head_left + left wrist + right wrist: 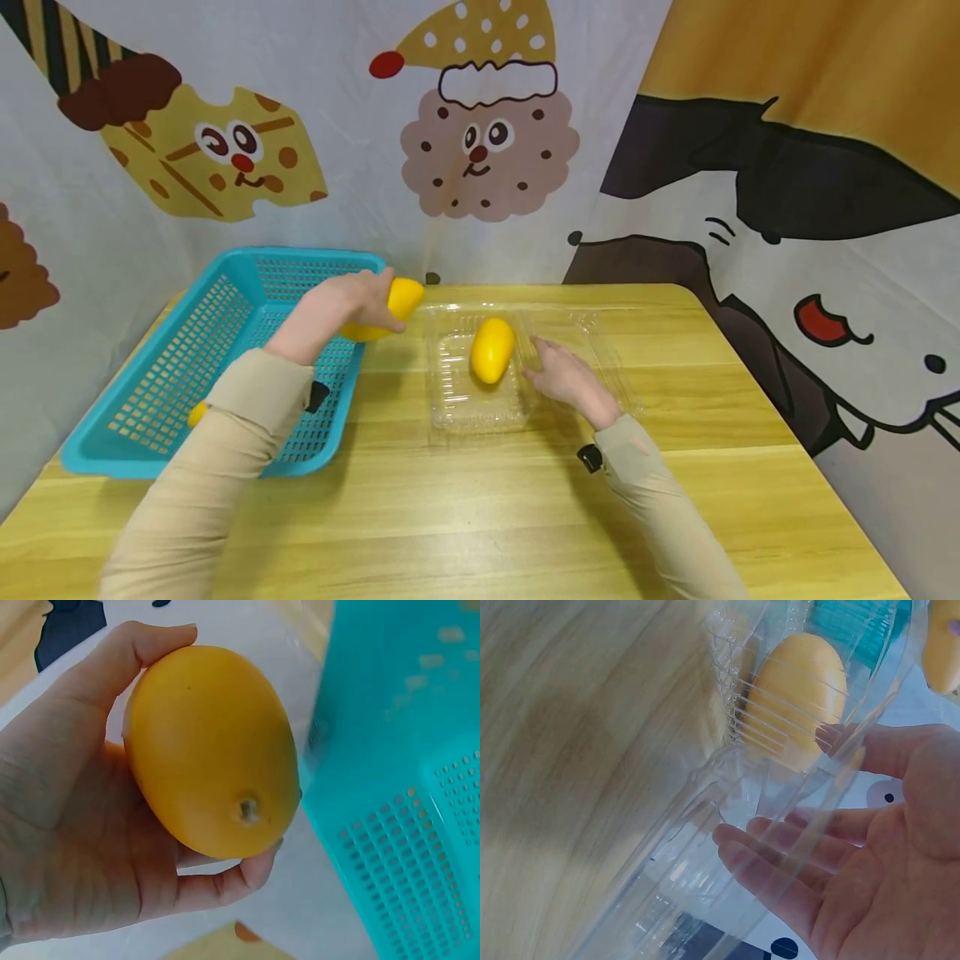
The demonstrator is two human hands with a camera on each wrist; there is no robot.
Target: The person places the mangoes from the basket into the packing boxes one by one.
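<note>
My left hand (347,302) holds a yellow mango (210,750) beside the right rim of the blue basket (341,433), with thumb and fingers curled round the fruit in the left wrist view. On the table lies a clear plastic clamshell box (480,417), its lid (592,333) folded out to the right. A second mango (492,350) sits in the box's left half. Over the fold between box and lid is my right hand (566,379), its fingers loosely spread. In the right wrist view those fingers (772,877) overlap the clear plastic, with the thumb near the boxed mango.
Inside the basket, a bit of another yellow thing (197,413) shows, mostly hidden by my left sleeve. The wooden table (450,525) ends at a cartoon-printed cloth (360,167) hanging along its back and sides.
</note>
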